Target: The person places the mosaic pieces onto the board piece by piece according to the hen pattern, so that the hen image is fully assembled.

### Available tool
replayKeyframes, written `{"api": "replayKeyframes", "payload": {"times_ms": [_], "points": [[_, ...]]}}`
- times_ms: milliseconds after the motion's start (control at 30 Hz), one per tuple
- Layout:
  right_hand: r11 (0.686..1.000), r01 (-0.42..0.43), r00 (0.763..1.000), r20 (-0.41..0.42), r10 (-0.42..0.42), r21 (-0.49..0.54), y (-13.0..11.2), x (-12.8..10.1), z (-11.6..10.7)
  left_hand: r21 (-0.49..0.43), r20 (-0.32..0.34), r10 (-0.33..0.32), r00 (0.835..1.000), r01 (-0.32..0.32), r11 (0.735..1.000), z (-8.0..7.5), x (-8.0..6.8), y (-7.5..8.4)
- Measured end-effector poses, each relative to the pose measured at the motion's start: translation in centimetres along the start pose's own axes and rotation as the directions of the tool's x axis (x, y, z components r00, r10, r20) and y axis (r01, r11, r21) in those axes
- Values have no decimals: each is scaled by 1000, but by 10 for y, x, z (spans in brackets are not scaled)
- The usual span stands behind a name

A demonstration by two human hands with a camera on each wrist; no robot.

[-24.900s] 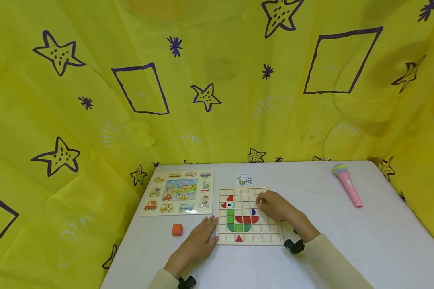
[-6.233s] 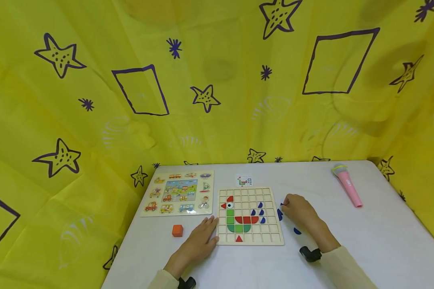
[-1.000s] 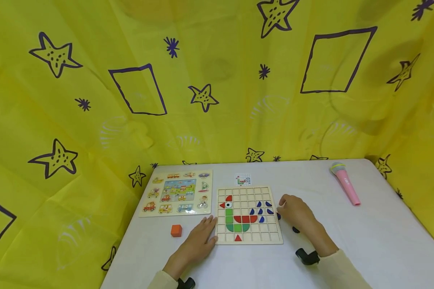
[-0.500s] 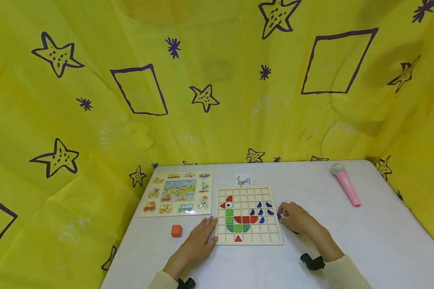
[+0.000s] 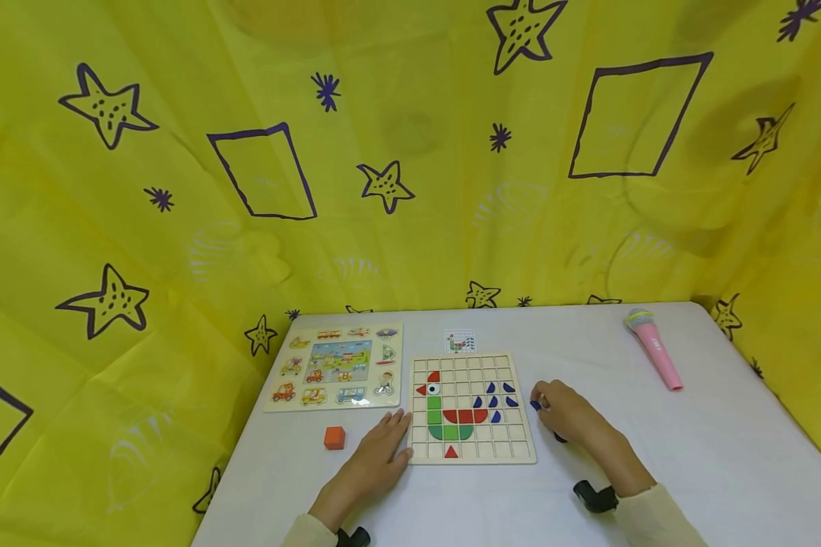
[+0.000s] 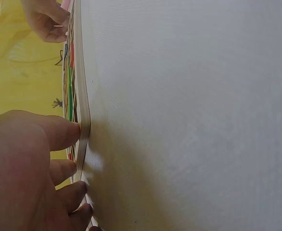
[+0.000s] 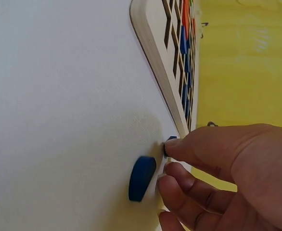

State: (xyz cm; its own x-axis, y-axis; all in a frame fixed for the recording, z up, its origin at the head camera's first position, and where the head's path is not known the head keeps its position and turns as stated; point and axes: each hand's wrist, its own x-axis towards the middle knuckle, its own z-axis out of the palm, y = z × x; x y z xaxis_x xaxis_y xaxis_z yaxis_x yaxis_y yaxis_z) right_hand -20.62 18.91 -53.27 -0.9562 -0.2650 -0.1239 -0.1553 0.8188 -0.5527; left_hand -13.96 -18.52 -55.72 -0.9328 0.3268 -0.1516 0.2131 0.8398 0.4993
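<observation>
My right hand (image 5: 564, 410), just off the board's right edge, pinches a small blue curved puzzle piece (image 5: 536, 405) between thumb and fingers; the thumb hides part of this blue piece (image 7: 168, 146) in the right wrist view. Another blue piece (image 7: 142, 178) lies on the table below those fingers. Straight fingers of my left hand (image 5: 376, 450) rest against the left edge of the wooden grid board (image 5: 499, 452). Red, green and blue pieces on the grid form a bird with a round eye piece (image 5: 434, 389). Several blue pieces (image 5: 492, 400) make up its tail.
Behind the board lies a small picture card (image 5: 461, 341) with a similar bird. A vehicle picture puzzle (image 5: 376, 401) sits at the back left, an orange cube (image 5: 334, 437) in front of it. Toward the back right is a pink toy microphone (image 5: 657, 352).
Over the earlier frames several blue tail pieces have been added to the grid. In the last half second my right hand has shifted slightly right, drawing a blue piece off the board's edge.
</observation>
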Motion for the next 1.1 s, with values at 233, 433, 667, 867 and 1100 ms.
{"api": "replayKeyframes", "payload": {"times_ms": [233,433,667,867,1100], "points": [[1000,-16,1000,-21,16,7,5,2,0,6,-4,3,1000,-3,1000,0,0,-1],[1000,0,999,-45,1,13,5,2,0,3,-4,6,1000,-6,1000,2,1,-2],[998,-43,998,-53,46,48,10,-1,-10,6,-4,-4,1000,4,1000,0,0,1],[996,-72,996,-57,75,44,12,0,-10,9,-4,-6,1000,6,1000,-1,-1,1],[998,-68,995,-75,67,-2,8,1,-3,6,-3,-4,1000,4,1000,1,0,1]]}}
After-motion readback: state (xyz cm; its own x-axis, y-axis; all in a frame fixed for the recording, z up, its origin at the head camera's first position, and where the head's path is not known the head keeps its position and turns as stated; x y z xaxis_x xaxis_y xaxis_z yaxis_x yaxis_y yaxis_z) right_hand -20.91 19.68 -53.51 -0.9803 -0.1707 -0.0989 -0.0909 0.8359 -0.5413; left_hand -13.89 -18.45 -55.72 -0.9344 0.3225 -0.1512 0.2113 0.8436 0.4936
